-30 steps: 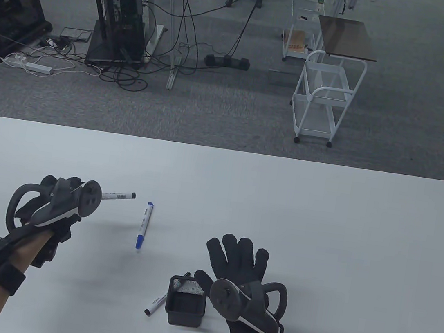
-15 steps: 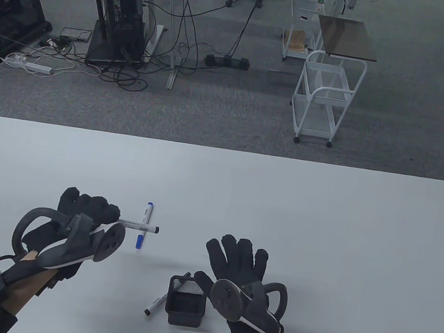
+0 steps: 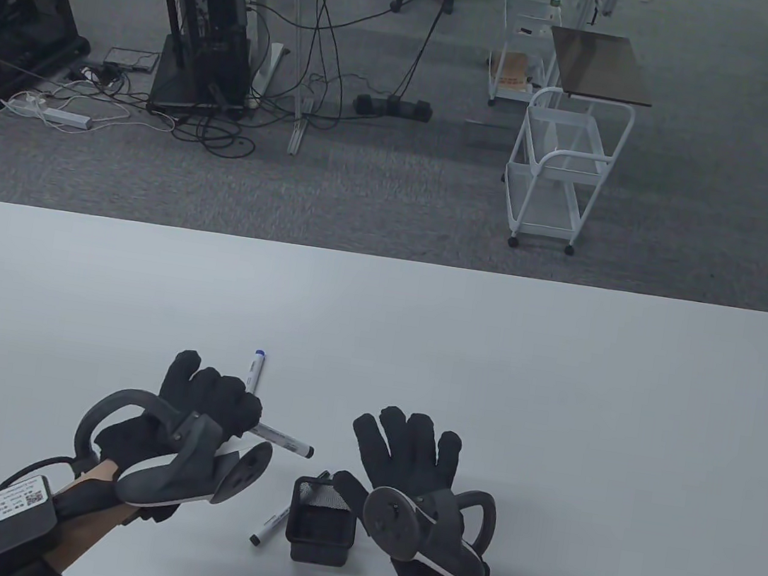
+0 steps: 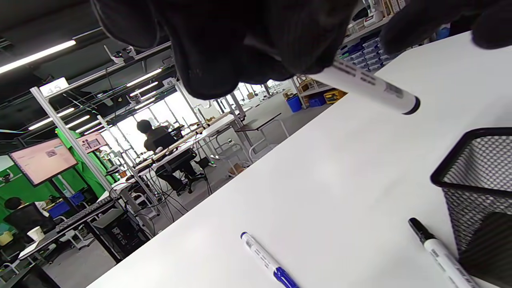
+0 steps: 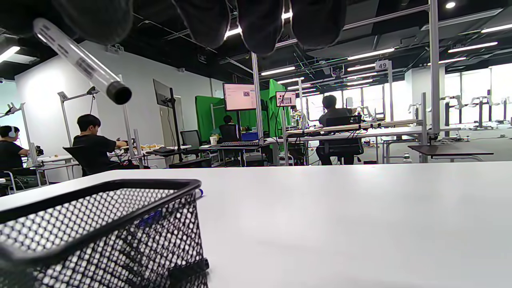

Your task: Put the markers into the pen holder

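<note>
My left hand (image 3: 215, 400) grips a white marker with a black cap (image 3: 284, 440) and holds it above the table, its cap end just left of and above the black mesh pen holder (image 3: 322, 522). The marker also shows in the left wrist view (image 4: 368, 86) and in the right wrist view (image 5: 80, 64). My right hand (image 3: 408, 448) is spread with fingers extended, its thumb against the holder's right rim. A blue-capped marker (image 3: 254, 371) lies on the table behind my left hand. A black-capped marker (image 3: 268, 525) lies against the holder's left side.
The white table (image 3: 554, 398) runs wide to the right and back. Beyond its far edge, on the carpet floor, stand a white wire cart (image 3: 561, 170) and desks with cables.
My left hand has carried the black-capped marker rightwards and towards me, from the left of the table to just beside the holder. My right hand has stayed at the holder.
</note>
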### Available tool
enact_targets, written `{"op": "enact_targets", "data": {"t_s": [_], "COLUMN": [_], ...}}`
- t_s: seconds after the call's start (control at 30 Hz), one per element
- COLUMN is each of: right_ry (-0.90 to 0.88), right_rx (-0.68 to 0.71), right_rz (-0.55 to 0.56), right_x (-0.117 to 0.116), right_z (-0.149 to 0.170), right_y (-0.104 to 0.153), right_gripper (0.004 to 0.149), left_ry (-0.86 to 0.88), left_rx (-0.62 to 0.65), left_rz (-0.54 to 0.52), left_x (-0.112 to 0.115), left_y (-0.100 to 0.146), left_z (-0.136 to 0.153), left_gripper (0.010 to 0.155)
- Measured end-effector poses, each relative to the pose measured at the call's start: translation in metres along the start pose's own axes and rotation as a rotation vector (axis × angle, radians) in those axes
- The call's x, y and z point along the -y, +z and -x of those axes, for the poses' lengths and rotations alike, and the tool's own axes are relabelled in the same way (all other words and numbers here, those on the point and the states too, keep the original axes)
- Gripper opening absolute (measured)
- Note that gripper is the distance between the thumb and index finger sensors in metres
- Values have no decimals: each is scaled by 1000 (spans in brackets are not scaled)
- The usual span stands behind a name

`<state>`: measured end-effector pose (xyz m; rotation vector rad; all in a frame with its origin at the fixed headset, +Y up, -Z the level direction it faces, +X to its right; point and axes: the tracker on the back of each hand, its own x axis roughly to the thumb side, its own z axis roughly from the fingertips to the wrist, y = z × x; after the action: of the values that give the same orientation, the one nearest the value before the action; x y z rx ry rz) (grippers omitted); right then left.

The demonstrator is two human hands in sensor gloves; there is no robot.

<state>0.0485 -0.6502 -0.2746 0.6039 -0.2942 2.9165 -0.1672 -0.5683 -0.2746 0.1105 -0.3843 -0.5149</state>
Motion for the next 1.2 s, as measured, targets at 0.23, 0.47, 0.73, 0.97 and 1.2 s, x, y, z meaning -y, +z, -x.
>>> {"op": "enact_targets", "data": {"t_s": [0.23, 0.47, 0.73, 0.97, 1.2], "right_ry": [-3, -7, -6, -6, -7], "right_rx": [-11, -10, -12, -14, -14], "right_rz": [-4, -6, -7, -8, -12], "right_x": [-1, -1, -1, -1, -2], "right_z": [3, 4, 4, 5, 5], "right_y": [0, 0, -1, -1, -2], "right_gripper": [73, 73, 72, 72, 72], "left_ry": [-27, -30, -27, -11, 7], "left_rx": [88, 173, 223, 256, 267], "left_rz": [-2, 28, 41, 55, 67], "left_x": [5, 15, 26, 35, 40], "left_y": [-3, -9, -16, -21, -26], "left_z": [-27, -55, -73, -85, -90], "left_gripper": [44, 44, 44, 43, 43]}}
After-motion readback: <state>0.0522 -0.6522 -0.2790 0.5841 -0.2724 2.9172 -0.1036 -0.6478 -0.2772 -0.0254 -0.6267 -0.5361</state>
